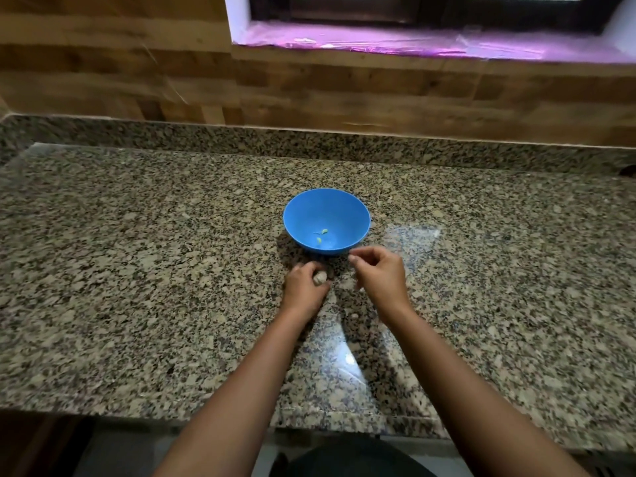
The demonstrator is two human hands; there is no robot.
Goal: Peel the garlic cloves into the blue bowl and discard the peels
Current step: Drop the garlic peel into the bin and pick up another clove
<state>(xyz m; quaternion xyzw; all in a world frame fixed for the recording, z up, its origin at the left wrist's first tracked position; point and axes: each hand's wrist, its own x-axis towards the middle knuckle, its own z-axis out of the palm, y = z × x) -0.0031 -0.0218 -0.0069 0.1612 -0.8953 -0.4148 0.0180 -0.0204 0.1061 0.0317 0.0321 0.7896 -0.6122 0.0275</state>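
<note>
A blue bowl stands in the middle of the granite counter, with two small pale bits lying inside it. Just in front of the bowl my left hand is closed around a garlic bulb, whose pale skin shows between the fingers. My right hand hovers to the right of it, thumb and forefinger pinched together near the bowl's front edge; what they pinch is too small and blurred to tell. A small pale piece lies on the counter between my wrists.
The speckled granite counter runs wide to both sides, with its front edge below my forearms. Behind it rises a wood-panel wall and a window sill covered in pink film.
</note>
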